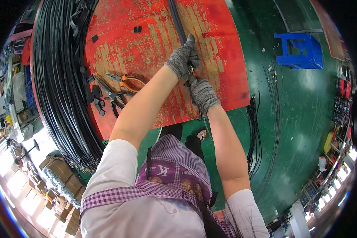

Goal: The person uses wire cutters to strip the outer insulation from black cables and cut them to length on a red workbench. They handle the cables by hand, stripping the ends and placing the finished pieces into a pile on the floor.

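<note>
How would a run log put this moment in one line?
Left hand: gripping strip | right hand: close by, grip unclear | pliers, scissors: on table | stool: on floor

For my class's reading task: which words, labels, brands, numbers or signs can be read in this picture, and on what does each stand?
Purple checked apron: large pale lettering on its purple panel, left uncopied here.
White shirt: faint bluish print, too blurred to read.
Cardboard boxes at left: any markings are too small to read.
Held black cables, orange-handled pliers: no readable text.
</note>
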Action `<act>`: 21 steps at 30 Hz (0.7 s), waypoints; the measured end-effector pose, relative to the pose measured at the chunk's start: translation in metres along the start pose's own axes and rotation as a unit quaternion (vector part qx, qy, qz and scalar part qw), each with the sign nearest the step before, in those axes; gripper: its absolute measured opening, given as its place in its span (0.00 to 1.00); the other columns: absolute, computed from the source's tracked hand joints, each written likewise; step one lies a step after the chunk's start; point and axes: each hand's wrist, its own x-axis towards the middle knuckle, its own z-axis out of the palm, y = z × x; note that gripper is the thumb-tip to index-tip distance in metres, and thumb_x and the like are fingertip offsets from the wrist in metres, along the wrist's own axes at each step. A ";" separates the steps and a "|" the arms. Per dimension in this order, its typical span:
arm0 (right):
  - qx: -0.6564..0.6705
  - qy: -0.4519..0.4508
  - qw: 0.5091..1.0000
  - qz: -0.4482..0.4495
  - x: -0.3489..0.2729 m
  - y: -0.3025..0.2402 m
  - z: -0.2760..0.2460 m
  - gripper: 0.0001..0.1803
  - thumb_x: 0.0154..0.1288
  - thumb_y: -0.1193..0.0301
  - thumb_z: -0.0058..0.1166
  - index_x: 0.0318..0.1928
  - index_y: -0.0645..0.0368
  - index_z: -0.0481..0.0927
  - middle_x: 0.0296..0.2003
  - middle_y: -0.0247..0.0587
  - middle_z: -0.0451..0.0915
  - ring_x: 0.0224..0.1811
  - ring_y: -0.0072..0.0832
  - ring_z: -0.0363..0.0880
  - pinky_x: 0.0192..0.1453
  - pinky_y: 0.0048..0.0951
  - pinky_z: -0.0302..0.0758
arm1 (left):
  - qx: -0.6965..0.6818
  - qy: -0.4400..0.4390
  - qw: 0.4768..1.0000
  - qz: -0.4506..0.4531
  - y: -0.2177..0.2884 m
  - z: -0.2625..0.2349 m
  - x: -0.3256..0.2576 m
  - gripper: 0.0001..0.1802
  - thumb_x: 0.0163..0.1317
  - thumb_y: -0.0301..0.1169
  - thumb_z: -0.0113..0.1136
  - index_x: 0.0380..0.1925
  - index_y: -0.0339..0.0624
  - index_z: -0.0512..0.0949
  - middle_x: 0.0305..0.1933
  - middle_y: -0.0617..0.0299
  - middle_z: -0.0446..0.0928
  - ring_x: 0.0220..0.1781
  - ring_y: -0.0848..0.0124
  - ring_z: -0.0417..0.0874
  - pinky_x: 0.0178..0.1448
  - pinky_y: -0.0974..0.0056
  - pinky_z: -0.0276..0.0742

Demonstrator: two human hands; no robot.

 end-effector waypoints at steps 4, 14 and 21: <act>-0.318 0.135 0.915 -0.211 0.002 -0.008 0.000 0.14 0.60 0.63 0.38 0.36 0.60 0.71 0.24 0.50 0.74 0.27 0.41 0.74 0.31 0.41 0.70 | 0.034 -0.014 0.999 -0.006 -0.002 -0.001 0.001 0.22 0.48 0.52 0.57 0.19 0.48 0.63 0.12 0.70 0.58 0.13 0.76 0.59 0.17 0.70 0.62; 0.305 -0.147 0.919 0.202 -0.008 -0.048 -0.039 0.14 0.62 0.64 0.35 0.31 0.61 0.70 0.21 0.46 0.74 0.24 0.41 0.73 0.26 0.39 0.68 | -0.020 -0.051 0.998 0.041 0.046 0.011 0.007 0.21 0.52 0.50 0.54 0.25 0.41 0.68 0.16 0.64 0.65 0.15 0.73 0.66 0.19 0.67 0.67; -0.202 0.122 0.968 0.082 -0.005 -0.051 0.007 0.12 0.62 0.65 0.36 0.33 0.57 0.72 0.21 0.45 0.75 0.23 0.41 0.74 0.27 0.38 0.69 | 0.068 0.188 0.972 0.125 0.034 0.027 0.019 0.18 0.53 0.46 0.55 0.20 0.47 0.64 0.11 0.69 0.60 0.09 0.76 0.58 0.12 0.72 0.55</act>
